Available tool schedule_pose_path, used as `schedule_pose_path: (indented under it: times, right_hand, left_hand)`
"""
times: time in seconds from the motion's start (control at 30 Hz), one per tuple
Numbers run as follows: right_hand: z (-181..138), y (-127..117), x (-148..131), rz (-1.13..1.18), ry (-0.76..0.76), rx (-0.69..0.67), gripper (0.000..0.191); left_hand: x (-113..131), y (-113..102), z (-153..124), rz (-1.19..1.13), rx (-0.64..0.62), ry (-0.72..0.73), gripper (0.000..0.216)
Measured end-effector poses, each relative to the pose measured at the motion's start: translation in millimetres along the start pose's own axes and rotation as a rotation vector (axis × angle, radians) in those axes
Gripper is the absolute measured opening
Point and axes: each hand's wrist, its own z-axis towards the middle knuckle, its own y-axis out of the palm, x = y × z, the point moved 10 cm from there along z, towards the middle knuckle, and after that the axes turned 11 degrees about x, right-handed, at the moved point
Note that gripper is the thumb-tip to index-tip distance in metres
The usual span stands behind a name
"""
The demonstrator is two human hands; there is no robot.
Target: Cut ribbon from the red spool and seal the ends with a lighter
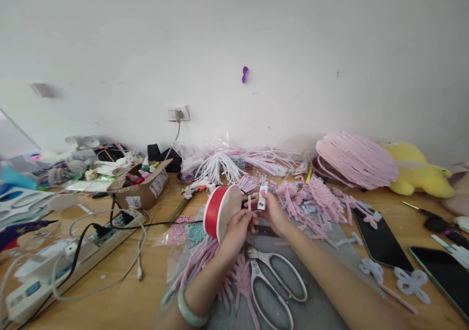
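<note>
My right hand (274,213) is closed around a white lighter (263,196) with a pink print, held upright. Close beside it, my left hand (237,226) pinches a thin pale pink strip (249,204); whether it is ribbon or pipe cleaner I cannot tell. A spool of red ribbon (215,213) stands on edge just left of my left hand, partly behind it. Below the hands lie large scissors (271,276) with silver handles, their blades partly hidden. Pink pipe cleaners (198,261) spread under my left forearm, near a pink fringed piece (242,276).
A power strip (88,256) with cables and a cardboard box (144,186) occupy the left. Behind the hands lie white pipe cleaners (218,166) and a glue gun (198,187). Phones (383,239), a pink bundle (355,161) and a yellow plush (414,168) are at right.
</note>
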Motion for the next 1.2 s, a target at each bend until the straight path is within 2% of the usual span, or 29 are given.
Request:
schedule_pose_path:
  times: [0.13, 0.3, 0.4, 0.63, 0.8, 0.97, 1.1, 1.2]
  right_hand:
    - [3, -5, 6, -0.003, 0.068, -0.066, 0.021]
    - [-5, 4, 8, 0.050, 0.061, -0.143, 0.031]
    - [-9, 8, 4, 0.092, 0.030, -0.103, 0.031]
    - [-5, 0, 2, -0.012, -0.014, 0.038, 0.036]
    - [-3, -4, 3, 0.075, 0.000, 0.066, 0.030]
    - [-3, 0, 9, 0.207, 0.081, 0.051, 0.027]
    - [-6, 9, 13, 0.241, 0.171, -0.022, 0.027]
    - [-8, 10, 10, 0.230, 0.180, -0.062, 0.029]
  left_hand:
    - [0, -4, 1, -0.006, 0.021, 0.014, 0.023]
    - [0, -7, 4, -0.007, 0.061, 0.024, 0.022]
    - [1, -6, 3, 0.022, 0.055, 0.032, 0.020]
    - [2, 2, -3, 0.116, -0.014, 0.067, 0.025]
    - [-2, 5, -4, 0.034, -0.038, 0.052, 0.026]
    - [0, 9, -4, -0.022, -0.079, 0.066, 0.028]
    - [1, 9, -3, -0.058, -0.108, 0.064, 0.026]
    - [0, 5, 0, -0.076, -0.074, 0.047, 0.024]
